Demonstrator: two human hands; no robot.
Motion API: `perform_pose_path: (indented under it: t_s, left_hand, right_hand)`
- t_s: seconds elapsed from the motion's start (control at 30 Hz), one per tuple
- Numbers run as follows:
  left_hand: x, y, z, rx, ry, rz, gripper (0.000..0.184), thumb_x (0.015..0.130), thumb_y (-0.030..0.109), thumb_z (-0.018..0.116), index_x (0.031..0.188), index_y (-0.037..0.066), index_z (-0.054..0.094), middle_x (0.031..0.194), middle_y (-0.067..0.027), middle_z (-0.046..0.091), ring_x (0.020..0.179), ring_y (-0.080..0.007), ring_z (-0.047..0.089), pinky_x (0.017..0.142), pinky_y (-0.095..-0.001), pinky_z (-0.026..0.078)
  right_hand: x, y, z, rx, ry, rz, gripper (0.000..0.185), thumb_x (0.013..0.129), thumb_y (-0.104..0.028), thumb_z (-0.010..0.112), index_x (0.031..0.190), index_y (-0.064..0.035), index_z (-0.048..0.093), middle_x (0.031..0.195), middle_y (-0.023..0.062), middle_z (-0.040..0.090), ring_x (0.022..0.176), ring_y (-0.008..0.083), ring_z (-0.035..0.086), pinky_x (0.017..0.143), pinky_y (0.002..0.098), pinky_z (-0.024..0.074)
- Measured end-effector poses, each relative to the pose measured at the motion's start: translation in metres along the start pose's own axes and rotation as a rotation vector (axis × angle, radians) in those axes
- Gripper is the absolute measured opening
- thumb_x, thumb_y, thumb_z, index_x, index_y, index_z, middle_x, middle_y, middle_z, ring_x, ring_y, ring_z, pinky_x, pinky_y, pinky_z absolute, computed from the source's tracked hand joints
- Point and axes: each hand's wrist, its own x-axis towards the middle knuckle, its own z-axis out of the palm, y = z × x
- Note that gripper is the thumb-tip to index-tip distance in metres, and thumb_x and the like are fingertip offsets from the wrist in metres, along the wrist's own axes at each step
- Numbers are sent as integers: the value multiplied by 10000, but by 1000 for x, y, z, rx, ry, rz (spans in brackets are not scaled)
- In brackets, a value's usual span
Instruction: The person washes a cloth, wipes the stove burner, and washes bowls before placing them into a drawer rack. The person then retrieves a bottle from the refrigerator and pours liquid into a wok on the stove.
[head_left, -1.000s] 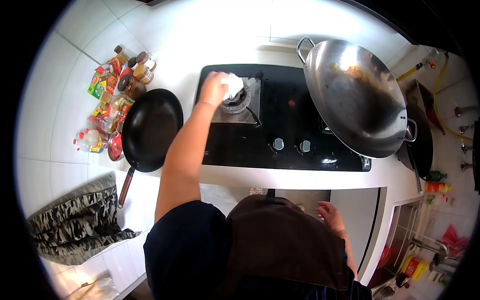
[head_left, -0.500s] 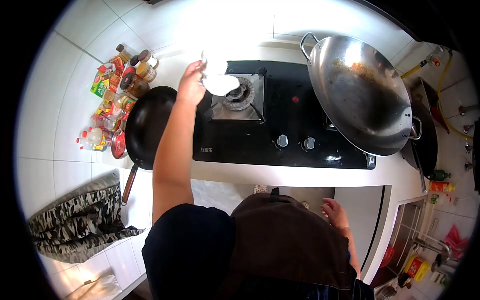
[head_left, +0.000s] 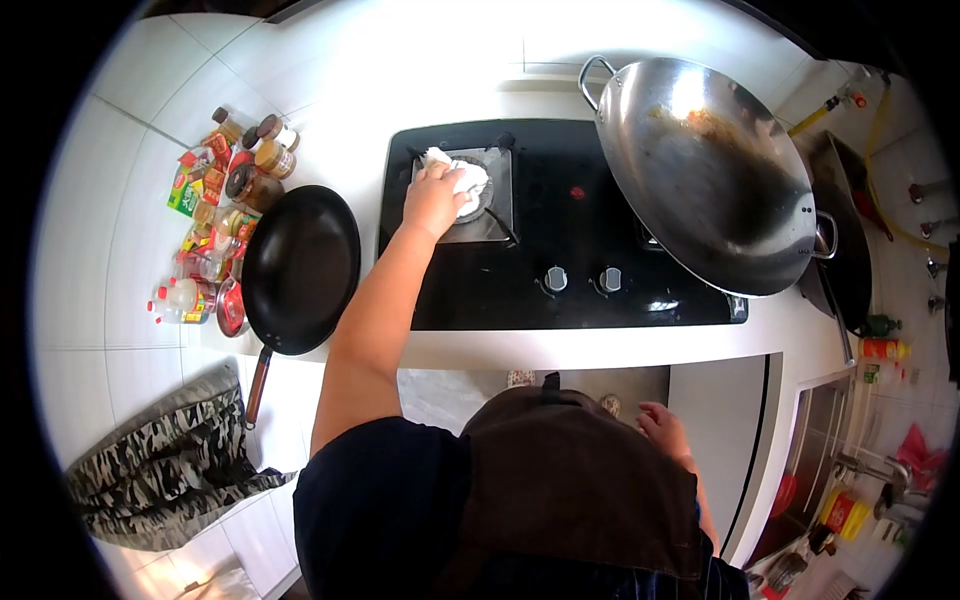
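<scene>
My left hand (head_left: pixel 434 201) presses a crumpled white cloth (head_left: pixel 468 184) onto the left burner of the black gas stove (head_left: pixel 560 235). The cloth covers most of the burner ring, and the steel plate (head_left: pixel 490 228) shows around it. Low on the right, beside my body and below the counter edge, hangs my right hand (head_left: pixel 664 430), fingers loosely apart with nothing in them. A large steel wok (head_left: pixel 715 190) rests tilted over the stove's right side.
A black frying pan (head_left: pixel 300 270) lies left of the stove, its handle over the counter edge. Jars (head_left: pixel 254 187) and packets stand behind it. A camouflage cloth (head_left: pixel 165 455) is at lower left. Another dark pan (head_left: pixel 845 265) sits right of the wok.
Half a second ago my left hand held the cloth at the stove's back left corner. It has moved right and down onto the left burner. My right hand has barely moved.
</scene>
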Motion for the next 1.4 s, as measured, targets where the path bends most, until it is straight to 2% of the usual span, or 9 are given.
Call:
perform_pose_path:
  t_s: [0.23,0.37,0.47,0.53,0.73,0.87,1.0,1.2,1.4]
  left_hand:
    - [0,-2,-1,70,-21,48,271,764,137,654,1033,108,674,1113,-117,589,1029,-304,533,865,-386,467]
    - [3,-29,-38,-265,-35,139,204,776,49,604,967,61,675,924,-162,622,859,-324,606,751,-384,494]
    - [-5,-39,-103,-367,44,29,237,784,9,599,1018,2,638,950,-154,631,865,-284,623,784,-331,491]
    - [-15,-31,-149,-454,78,-320,286,809,112,609,1070,-3,628,979,-143,656,853,-221,637,770,-303,486]
    - [-74,-31,-171,-950,296,-435,311,810,115,615,1083,-35,610,888,-71,653,789,-118,601,731,-253,474]
    - [-122,36,-134,-1201,-290,-484,181,790,56,630,966,15,624,814,-30,647,734,-102,594,691,-250,478]
    - [-157,135,-49,-1200,-826,-262,185,816,158,659,918,5,635,776,-22,637,718,-88,568,666,-251,450]
    - [-176,266,7,-1541,-1071,-418,168,895,126,570,971,-21,595,861,-28,603,776,-86,553,690,-232,443]
    - [-173,357,36,-1488,-1052,-413,169,895,165,585,947,6,605,805,-12,594,680,-80,548,598,-225,439]
  right_hand:
    - [0,20,13,43,15,-15,325,845,-191,601,1126,-28,599,926,163,672,859,253,653,771,340,501]
    - [-8,33,10,4,72,9,323,842,-205,602,1112,-28,608,926,169,670,851,262,651,758,343,500]
    - [-7,47,11,14,104,19,323,839,-213,603,1107,-34,613,918,170,669,849,260,650,751,346,500]
    - [-11,37,10,8,103,11,321,838,-214,604,1103,-34,614,912,168,668,846,258,649,751,347,499]
    - [-4,35,13,-22,110,-71,313,837,-208,608,1094,-29,609,888,158,665,826,247,645,749,340,496]
    - [-20,-22,0,19,75,-79,310,862,-196,597,1106,-5,592,890,139,663,802,204,637,743,306,495]
    - [-23,-45,-5,352,-98,-119,337,902,-195,569,1151,32,555,942,114,652,828,155,626,768,267,489]
    - [-42,3,-20,426,-59,-98,369,894,-215,579,1191,1,546,958,106,648,861,157,624,795,286,491]
    - [-87,67,-56,528,91,40,358,887,-202,575,1185,-5,554,963,106,647,864,145,617,794,273,486]
